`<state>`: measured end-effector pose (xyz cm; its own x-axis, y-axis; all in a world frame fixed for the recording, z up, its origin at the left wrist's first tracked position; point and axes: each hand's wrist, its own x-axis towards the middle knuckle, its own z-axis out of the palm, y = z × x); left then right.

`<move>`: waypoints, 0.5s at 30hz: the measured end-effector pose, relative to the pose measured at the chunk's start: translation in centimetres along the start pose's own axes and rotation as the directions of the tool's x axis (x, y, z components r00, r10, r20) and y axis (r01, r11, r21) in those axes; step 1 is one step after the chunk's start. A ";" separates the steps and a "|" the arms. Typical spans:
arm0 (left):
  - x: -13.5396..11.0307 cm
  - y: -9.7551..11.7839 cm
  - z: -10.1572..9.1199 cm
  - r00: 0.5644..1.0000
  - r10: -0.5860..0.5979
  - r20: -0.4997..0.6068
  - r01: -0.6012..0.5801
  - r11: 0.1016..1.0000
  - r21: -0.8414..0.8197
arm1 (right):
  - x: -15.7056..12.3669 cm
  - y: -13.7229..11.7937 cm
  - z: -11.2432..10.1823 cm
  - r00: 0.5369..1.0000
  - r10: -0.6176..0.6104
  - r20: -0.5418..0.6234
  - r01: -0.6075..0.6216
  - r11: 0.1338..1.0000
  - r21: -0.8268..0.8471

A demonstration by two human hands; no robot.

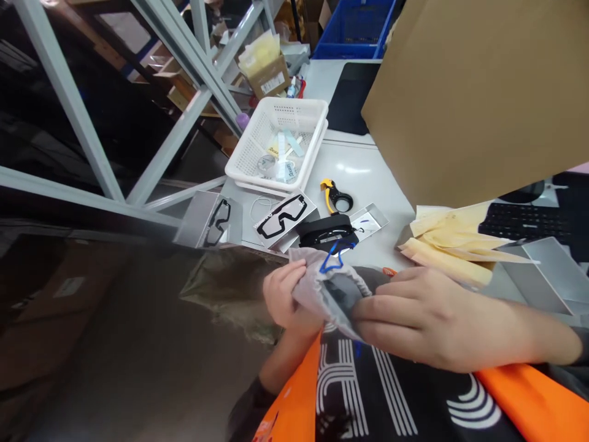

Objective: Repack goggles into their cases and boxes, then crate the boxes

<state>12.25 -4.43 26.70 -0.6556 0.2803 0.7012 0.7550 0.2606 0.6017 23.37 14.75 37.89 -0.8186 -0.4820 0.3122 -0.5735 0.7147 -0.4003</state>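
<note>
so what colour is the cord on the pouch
The cord on the grey pouch is blue, clearest in the head view.

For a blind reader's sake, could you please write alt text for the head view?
A left hand grips a grey pouch with a blue cord, while the right hand is at its open mouth. On the white table beyond are a black case, a printed box, a yellow-and-black tool and a white basket.

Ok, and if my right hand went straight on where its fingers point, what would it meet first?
Probably the inside of the grey pouch; your right hand is at its open mouth. Your left hand holds the far side, though depth inside is unclear.
</note>
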 end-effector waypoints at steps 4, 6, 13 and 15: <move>0.7 0.2 -0.7 0.994 0.093 0.050 -0.094 0.995 0.015 | 0.0 -0.5 0.4 0.991 -0.004 0.135 -0.017 0.988 0.152; 0.9 0.3 -0.9 0.989 0.120 0.087 -0.123 0.992 0.036 | -0.1 -0.5 0.5 0.981 0.001 0.195 -0.039 0.981 0.191; 0.4 0.1 -0.4 1.000 0.020 0.022 -0.020 1.000 -0.005 | -0.1 -0.8 -0.2 0.962 0.012 0.272 -0.071 0.975 0.210; 0.2 0.0 -0.4 1.000 -0.006 0.025 0.006 1.000 0.005 | -0.1 -1.0 -0.3 0.970 0.018 0.241 -0.070 0.976 0.208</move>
<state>12.11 -4.78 27.03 -0.6601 0.3022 0.6877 0.7512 0.2672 0.6036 24.03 14.21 38.55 -0.8121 -0.5769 0.0877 -0.5084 0.6258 -0.5914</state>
